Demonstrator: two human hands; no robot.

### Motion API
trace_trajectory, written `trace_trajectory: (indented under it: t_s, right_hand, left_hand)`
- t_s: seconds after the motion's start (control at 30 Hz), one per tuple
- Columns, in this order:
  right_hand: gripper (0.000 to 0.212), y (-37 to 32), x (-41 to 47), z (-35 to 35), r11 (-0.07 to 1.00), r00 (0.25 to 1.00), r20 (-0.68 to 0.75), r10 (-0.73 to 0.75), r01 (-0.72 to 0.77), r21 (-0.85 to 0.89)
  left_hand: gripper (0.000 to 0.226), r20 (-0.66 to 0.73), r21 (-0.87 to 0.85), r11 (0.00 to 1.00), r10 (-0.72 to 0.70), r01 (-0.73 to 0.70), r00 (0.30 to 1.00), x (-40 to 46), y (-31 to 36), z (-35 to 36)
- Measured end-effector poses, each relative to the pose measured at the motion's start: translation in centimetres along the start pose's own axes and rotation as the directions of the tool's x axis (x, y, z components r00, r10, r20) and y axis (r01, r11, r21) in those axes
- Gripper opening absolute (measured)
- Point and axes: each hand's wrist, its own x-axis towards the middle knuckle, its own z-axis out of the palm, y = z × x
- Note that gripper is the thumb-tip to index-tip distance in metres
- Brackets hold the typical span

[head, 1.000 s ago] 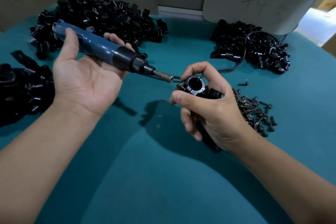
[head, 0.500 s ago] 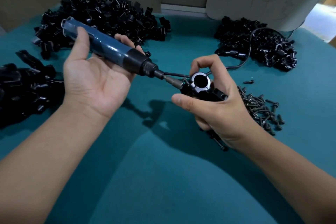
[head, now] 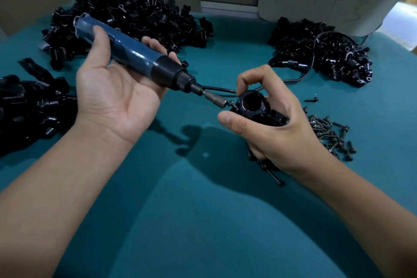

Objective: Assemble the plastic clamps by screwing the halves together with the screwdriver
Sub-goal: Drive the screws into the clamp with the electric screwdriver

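Observation:
My left hand (head: 117,95), palm up, holds a blue and black electric screwdriver (head: 137,56) with the thumb and curled fingers round its body. Its bit points down to the right and meets a screw at the side of a black plastic clamp (head: 255,108). That clamp, with a round hole facing me, is gripped in my right hand (head: 277,128), index finger curled over its top and thumb along its front. The lower fingers of the right hand also hold a few screws.
Heaps of black clamp halves lie at the back left (head: 135,22), far left (head: 29,106) and back right (head: 320,52). Loose black screws (head: 331,135) are scattered right of my right hand. The screwdriver's black cable (head: 309,70) runs across the teal table (head: 203,210).
The screwdriver tip has moved right and down until it meets the screw at the clamp's side. My right hand has kept its grip on the clamp.

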Motion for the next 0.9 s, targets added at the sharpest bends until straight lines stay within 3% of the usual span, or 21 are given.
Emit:
trace_trajectory:
  t_s: [0.33, 0.43, 0.57, 0.9]
  right_hand:
    - [0.033, -0.6, -0.6, -0.4, 0.946, 0.998, 0.033, -0.046, 0.054, -0.319]
    - [0.02, -0.6, -0.5, 0.0, 0.988, 1.0, -0.001, -0.013, 0.013, -0.156]
    - [0.025, -0.3, -0.3, 0.7, 0.992, 0.997, -0.027, 0.078, -0.074, 0.106]
    - [0.03, -0.3, -0.2, 0.9, 0.973, 0.993, -0.023, 0.114, -0.107, 0.202]
  left_hand:
    - [0.048, -0.034, 0.07, 0.997, -0.016, 0.018, 0.999, -0.2, -0.1, 0.2]
    - [0.048, -0.042, 0.062, 0.998, -0.022, 0.025, 0.999, -0.4, -0.4, 0.3]
    - [0.048, -0.046, 0.047, 0.999, -0.01, 0.013, 0.999, -0.6, -0.6, 0.5]
    - [0.051, -0.042, 0.036, 0.999, -0.014, 0.015, 0.999, -0.3, -0.5, 0.4]
